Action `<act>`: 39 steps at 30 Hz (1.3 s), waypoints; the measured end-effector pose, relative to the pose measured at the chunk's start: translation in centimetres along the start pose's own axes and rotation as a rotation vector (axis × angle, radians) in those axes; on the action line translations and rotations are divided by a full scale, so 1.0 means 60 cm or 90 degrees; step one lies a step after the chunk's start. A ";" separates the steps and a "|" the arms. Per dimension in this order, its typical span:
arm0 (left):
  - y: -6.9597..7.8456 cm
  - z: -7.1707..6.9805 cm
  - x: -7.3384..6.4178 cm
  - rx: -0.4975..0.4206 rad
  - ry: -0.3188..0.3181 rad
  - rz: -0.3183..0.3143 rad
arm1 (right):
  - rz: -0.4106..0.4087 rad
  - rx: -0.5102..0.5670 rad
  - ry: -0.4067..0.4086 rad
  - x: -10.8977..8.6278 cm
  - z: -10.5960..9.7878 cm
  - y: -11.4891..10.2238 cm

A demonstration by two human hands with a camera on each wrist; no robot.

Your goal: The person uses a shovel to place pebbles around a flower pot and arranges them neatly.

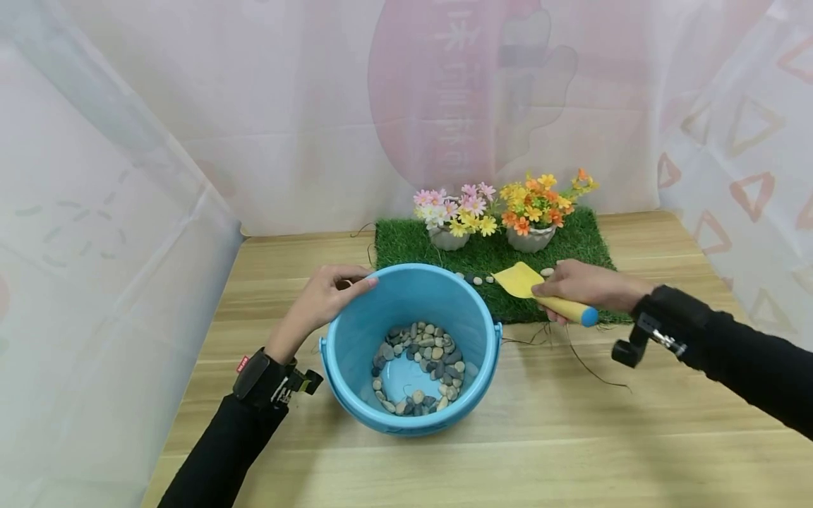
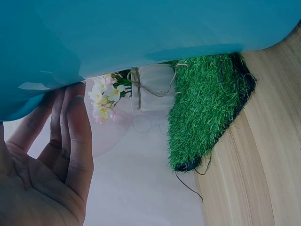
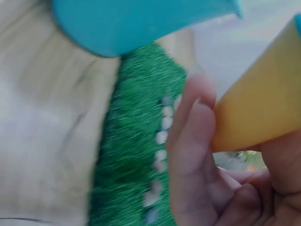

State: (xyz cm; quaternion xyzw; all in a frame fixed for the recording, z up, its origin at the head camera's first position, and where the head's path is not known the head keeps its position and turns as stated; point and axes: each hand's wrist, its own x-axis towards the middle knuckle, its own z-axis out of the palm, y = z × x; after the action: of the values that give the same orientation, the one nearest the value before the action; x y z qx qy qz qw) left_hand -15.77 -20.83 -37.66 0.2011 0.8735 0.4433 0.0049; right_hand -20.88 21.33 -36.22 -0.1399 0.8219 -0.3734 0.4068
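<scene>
My left hand (image 1: 320,300) grips the rim of a blue bucket (image 1: 356,395), thumb on top and fingers outside against the wall (image 2: 141,33). Inside the bucket, pebbles (image 1: 454,356) lie around its floor, with a bare patch in the middle. A small yellow shovel (image 1: 516,279) with a blue handle end is held in my right hand (image 1: 581,282), above the artificial turf (image 1: 571,247). Close up in the right wrist view, the fingers wrap the yellow handle (image 3: 263,89). A row of pebbles (image 3: 161,136) lies along the turf, partly covered by the shovel and hand.
Two flowerpots stand on the turf's far part, one with pink and white flowers (image 1: 447,238), one with orange and yellow flowers (image 1: 532,238). Loose dark threads (image 1: 593,374) trail onto the wooden table (image 1: 571,451). Printed cloth (image 1: 286,106) encloses the back and sides.
</scene>
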 end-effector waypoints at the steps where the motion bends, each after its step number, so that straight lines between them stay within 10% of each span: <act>1: 0.001 0.001 0.000 -0.001 0.001 -0.002 | -0.004 -0.005 0.017 -0.007 0.005 0.013; 12: 0.004 -0.003 0.004 0.003 0.000 0.008 | -0.107 -0.117 0.241 -0.052 0.057 0.164; 19: 0.002 -0.004 0.000 0.003 -0.005 0.014 | -0.058 -0.053 0.275 -0.056 0.045 0.234; 27: 0.003 -0.003 0.000 0.001 -0.004 0.011 | -0.052 -0.054 0.301 -0.048 0.036 0.263; 39: 0.002 -0.001 0.001 -0.002 -0.006 0.010 | -0.062 -0.244 0.390 -0.056 0.045 0.270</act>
State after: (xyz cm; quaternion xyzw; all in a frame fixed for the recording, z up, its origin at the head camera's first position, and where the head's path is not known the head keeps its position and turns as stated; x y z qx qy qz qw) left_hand -15.76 -20.79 -37.53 0.2098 0.8712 0.4437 0.0060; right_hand -15.48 32.83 -47.17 -0.1338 0.9530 -0.2563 0.0901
